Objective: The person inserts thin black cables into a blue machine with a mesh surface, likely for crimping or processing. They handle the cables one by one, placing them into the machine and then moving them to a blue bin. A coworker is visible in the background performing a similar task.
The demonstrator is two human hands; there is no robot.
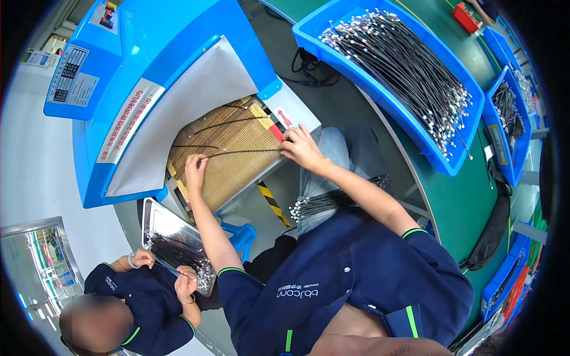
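I seem to be laying a black cable (246, 151) across the mesh belt (234, 178). My right grip (301, 147) pinches one end; whether my left grip (196, 171), fingertips together, has the other, I can't tell. Next likely calls for an even release. Red writing marks the machine's white strip (129, 121).

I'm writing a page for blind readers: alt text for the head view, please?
A person's left hand and right hand hold a black cable over the mesh belt of a blue machine. More cables lie on the belt, in a blue bin at upper right and in a tray by a co-worker at lower left.
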